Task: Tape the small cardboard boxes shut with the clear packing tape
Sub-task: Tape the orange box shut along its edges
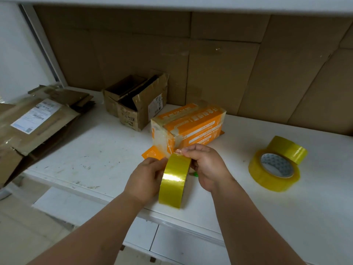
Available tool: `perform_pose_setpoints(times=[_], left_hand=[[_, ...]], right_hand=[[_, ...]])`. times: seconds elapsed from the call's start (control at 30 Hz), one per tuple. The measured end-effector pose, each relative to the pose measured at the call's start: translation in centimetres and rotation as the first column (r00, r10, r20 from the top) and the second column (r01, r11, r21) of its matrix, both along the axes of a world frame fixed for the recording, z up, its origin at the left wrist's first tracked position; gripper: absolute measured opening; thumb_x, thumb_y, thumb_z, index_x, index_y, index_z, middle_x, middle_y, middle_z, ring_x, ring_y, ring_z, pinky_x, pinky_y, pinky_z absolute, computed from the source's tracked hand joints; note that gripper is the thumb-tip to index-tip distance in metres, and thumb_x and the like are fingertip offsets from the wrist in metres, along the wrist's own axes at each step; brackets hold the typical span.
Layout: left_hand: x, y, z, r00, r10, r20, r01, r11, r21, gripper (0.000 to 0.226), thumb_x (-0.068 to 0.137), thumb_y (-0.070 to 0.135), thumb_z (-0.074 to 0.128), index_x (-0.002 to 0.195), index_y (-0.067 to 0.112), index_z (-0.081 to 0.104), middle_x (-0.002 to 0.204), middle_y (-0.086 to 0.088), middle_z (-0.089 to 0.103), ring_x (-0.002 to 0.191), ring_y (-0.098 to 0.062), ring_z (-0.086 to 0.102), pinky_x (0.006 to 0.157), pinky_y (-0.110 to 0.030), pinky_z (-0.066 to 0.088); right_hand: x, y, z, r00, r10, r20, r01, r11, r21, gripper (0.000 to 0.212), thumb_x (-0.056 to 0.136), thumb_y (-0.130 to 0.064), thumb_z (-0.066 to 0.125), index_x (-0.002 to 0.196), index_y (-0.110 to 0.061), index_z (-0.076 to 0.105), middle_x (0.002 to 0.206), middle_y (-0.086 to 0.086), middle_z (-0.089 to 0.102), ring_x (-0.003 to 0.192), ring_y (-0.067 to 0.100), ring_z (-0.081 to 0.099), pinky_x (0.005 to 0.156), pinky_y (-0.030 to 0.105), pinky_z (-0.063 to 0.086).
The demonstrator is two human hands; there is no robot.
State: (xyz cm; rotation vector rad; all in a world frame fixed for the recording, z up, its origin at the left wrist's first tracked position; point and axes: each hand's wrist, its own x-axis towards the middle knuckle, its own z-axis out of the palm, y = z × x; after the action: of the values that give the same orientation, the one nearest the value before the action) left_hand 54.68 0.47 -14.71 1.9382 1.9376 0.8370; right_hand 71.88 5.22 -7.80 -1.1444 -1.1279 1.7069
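We reach both forearms forward over the white tabletop [238,197]. Our left hand [147,178] curls its grip round the tape roll [174,180], held on edge; our right hand [205,165] pinches the tape end at the roll's top, just before the orange box [191,127], already partly taped

premises read as a packing or dispatch workstation. scuffed white worktop [91,150] under a white overhead shelf [191,4], backed by flat brown cardboard sheets [229,64]. flattened brown cartons with shipping labels [38,119] lie left; an open brown cardboard box [133,104] and spare yellowish tape rolls [277,165] sit on the worktop.
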Motion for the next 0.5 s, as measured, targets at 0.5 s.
perform_pose_setpoints(times=[0.5], left_hand=[[2.7,-1.4,7.2,0.584,0.210,0.784,0.204,0.897,-0.392,0.049,0.065,0.047,0.080,0.112,0.045,0.065,0.113,0.000,0.072,0.110,-0.031,0.066,0.089,-0.043,0.052]], right_hand=[[-0.2,-1.5,0.9,0.938,-0.110,0.328,-0.001,0.947,0.320,0.022,0.093,-0.012,0.064,0.072,-0.020,0.063,0.073,-0.004,0.064,0.073,0.011,0.057,0.068,0.029,0.048]])
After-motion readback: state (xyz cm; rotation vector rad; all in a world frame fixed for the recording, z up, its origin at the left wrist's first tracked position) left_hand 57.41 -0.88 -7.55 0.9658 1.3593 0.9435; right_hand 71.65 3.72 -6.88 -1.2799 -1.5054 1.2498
